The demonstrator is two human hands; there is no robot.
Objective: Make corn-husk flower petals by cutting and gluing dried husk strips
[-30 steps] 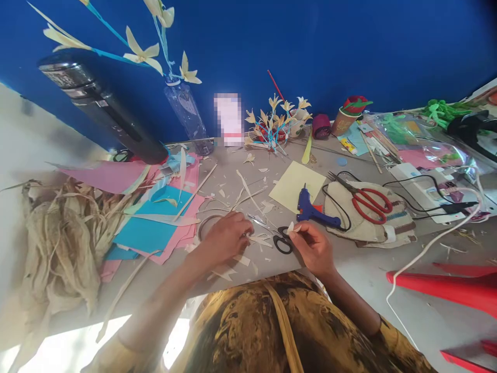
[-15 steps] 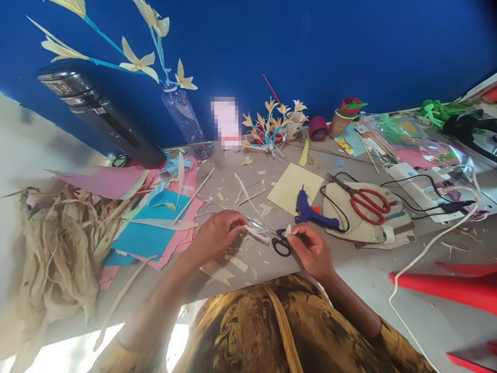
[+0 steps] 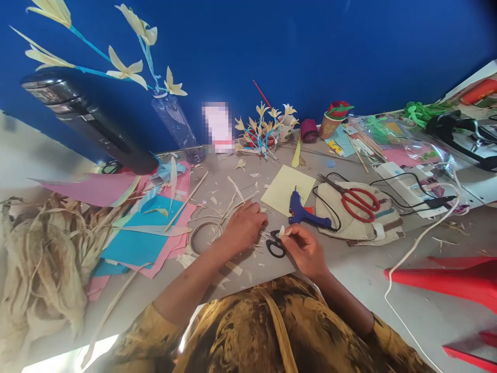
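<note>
Between the thumb and fingers of my right hand (image 3: 306,249) is a small pale petal (image 3: 282,232), held upright just right of the scissors' loops. My left hand (image 3: 246,225) is low over the table, fingers curled downward close to the blade end of the black-handled scissors (image 3: 276,249). What its fingertips grip, if anything, is hidden behind the hand. The scissors lie between both hands. A blue glue gun (image 3: 306,212) rests beyond my right hand, partly by a pale yellow paper sheet (image 3: 285,189). A beige ring (image 3: 193,239) shows beside my left forearm.
Red-handled scissors (image 3: 361,204) lie on a folded cloth (image 3: 334,207) to the right, near a power strip (image 3: 404,186). Dried husks (image 3: 42,259) and coloured papers (image 3: 135,233) cover the left. Behind stand a dark flask (image 3: 93,124), a bottle (image 3: 176,124) and pale flowers (image 3: 267,124).
My left hand has moved right toward the black scissors, and the pale strip it held is no longer visible in it. My right hand still pinches the petal. The view has shifted slightly.
</note>
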